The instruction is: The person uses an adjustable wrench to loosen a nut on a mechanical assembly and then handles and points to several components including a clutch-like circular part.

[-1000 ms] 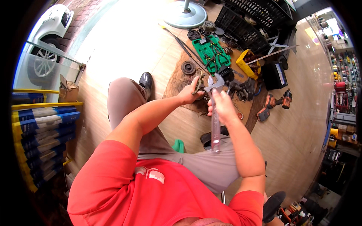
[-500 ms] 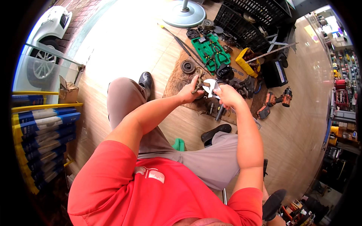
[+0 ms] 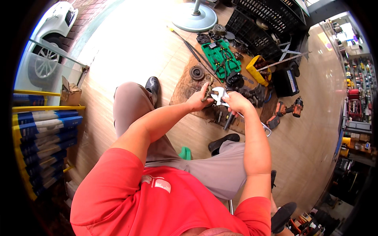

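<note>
My right hand (image 3: pixel 238 102) is closed around an adjustable wrench (image 3: pixel 220 94) with a bright silver head, its jaws facing left. Close to those jaws is a brownish, worn metal part (image 3: pixel 208 93), which my left hand (image 3: pixel 197 101) grips with the thumb side up. Whether the jaws touch the part is too small to tell. Just below my right hand a dark rod (image 3: pixel 228 121) shows; I cannot tell if it belongs to the wrench. Both hands are over a stained brown board (image 3: pixel 182 89) on the floor.
On the board lie a green tool case (image 3: pixel 220 59), a round pulley-like part (image 3: pixel 197 72) and a yellow container (image 3: pixel 258 70). Black crates (image 3: pixel 252 35) stand behind. Orange-black cordless power tools (image 3: pixel 298 106) sit at the right, and a stand base (image 3: pixel 195 17) at the back.
The wrench head has tilted slightly, its jaws now facing more to the left. My right hand has shifted a little with it; my left hand keeps its hold on the metal part.
</note>
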The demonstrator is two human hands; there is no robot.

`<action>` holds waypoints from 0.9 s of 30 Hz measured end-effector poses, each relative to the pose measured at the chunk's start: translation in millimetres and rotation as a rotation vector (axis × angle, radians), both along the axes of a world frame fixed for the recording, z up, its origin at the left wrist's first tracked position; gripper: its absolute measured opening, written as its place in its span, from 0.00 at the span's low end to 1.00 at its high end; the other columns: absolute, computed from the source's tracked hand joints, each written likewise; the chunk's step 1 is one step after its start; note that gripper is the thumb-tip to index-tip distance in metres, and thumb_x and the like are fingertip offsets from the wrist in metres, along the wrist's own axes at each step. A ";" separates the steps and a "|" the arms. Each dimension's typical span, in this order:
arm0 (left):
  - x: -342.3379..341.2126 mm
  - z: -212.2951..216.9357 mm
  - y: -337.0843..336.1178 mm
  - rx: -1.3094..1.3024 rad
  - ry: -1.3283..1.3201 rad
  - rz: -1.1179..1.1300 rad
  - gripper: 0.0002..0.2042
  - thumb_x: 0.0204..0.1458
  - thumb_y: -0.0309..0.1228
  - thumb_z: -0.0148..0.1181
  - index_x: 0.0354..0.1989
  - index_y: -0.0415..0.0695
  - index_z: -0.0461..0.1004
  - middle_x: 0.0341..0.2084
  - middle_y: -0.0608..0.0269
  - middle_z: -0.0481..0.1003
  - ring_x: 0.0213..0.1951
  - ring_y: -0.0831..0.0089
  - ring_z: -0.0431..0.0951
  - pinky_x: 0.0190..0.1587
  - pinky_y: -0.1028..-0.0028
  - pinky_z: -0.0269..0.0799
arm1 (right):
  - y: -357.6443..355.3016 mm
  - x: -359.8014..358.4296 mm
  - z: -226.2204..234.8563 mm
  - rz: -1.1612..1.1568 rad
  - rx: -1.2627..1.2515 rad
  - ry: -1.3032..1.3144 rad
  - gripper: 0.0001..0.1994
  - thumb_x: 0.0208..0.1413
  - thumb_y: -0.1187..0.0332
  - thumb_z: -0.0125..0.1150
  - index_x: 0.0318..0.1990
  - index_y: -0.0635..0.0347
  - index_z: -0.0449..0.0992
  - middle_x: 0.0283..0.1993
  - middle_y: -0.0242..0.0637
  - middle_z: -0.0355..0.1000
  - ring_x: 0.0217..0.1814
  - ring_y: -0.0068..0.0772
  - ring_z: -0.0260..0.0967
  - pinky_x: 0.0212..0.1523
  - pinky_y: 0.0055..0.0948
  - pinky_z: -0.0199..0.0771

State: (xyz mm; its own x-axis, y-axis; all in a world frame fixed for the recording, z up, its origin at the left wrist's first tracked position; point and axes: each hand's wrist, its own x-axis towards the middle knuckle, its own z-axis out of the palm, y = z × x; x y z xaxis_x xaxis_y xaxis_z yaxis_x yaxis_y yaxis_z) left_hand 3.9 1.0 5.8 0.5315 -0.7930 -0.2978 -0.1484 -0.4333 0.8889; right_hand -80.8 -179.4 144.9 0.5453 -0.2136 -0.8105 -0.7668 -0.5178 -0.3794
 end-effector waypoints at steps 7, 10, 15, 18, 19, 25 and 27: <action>-2.0 -3.8 1.9 -0.049 -0.053 0.002 0.45 0.56 0.39 0.64 0.75 0.45 0.38 0.56 0.32 0.70 0.59 0.39 0.70 0.61 0.56 0.67 | 0.7 2.8 -5.9 0.017 -0.011 -0.017 0.18 0.67 0.56 0.52 0.39 0.65 0.73 0.22 0.36 0.70 0.15 0.27 0.67 0.13 0.31 0.69; -2.7 -5.7 1.7 -0.066 -0.044 0.015 0.45 0.56 0.38 0.64 0.75 0.46 0.39 0.53 0.34 0.73 0.57 0.41 0.73 0.60 0.58 0.68 | 2.0 2.1 -4.6 0.015 -0.016 -0.025 0.18 0.66 0.55 0.52 0.40 0.65 0.73 0.22 0.36 0.70 0.15 0.27 0.66 0.14 0.31 0.69; -5.4 -9.7 1.2 -0.105 -0.043 0.039 0.45 0.55 0.37 0.65 0.75 0.45 0.39 0.51 0.35 0.74 0.56 0.43 0.75 0.58 0.59 0.69 | 6.3 -1.6 -3.5 -0.051 0.008 -0.015 0.19 0.67 0.54 0.52 0.39 0.65 0.74 0.22 0.35 0.70 0.15 0.26 0.66 0.14 0.30 0.69; -8.2 -12.3 0.0 -0.102 -0.063 0.068 0.45 0.55 0.36 0.65 0.74 0.42 0.39 0.50 0.34 0.74 0.55 0.41 0.74 0.58 0.58 0.69 | 13.0 -9.2 -4.7 -0.142 0.085 -0.026 0.19 0.67 0.53 0.53 0.40 0.64 0.73 0.25 0.33 0.70 0.18 0.24 0.66 0.16 0.29 0.71; -8.9 -13.1 -0.4 -0.109 -0.076 0.080 0.46 0.55 0.36 0.65 0.74 0.41 0.39 0.50 0.33 0.74 0.54 0.40 0.74 0.57 0.57 0.69 | 17.4 -12.7 -6.4 -0.184 0.107 -0.037 0.19 0.67 0.53 0.53 0.40 0.64 0.72 0.26 0.33 0.70 0.18 0.24 0.66 0.17 0.29 0.71; -9.8 -15.1 -4.4 -0.071 -0.091 0.083 0.45 0.53 0.32 0.63 0.75 0.45 0.38 0.47 0.32 0.75 0.52 0.39 0.75 0.55 0.55 0.71 | 52.1 -34.0 -22.0 -0.593 0.366 -0.102 0.14 0.67 0.56 0.56 0.39 0.59 0.69 0.27 0.32 0.69 0.22 0.25 0.67 0.20 0.30 0.74; -10.2 -14.3 -4.5 -0.045 -0.110 0.067 0.46 0.52 0.32 0.63 0.75 0.46 0.38 0.45 0.32 0.76 0.50 0.38 0.76 0.53 0.55 0.72 | 65.7 -38.8 -28.0 -0.740 0.501 -0.149 0.14 0.67 0.57 0.56 0.40 0.59 0.69 0.27 0.34 0.70 0.22 0.28 0.68 0.22 0.33 0.76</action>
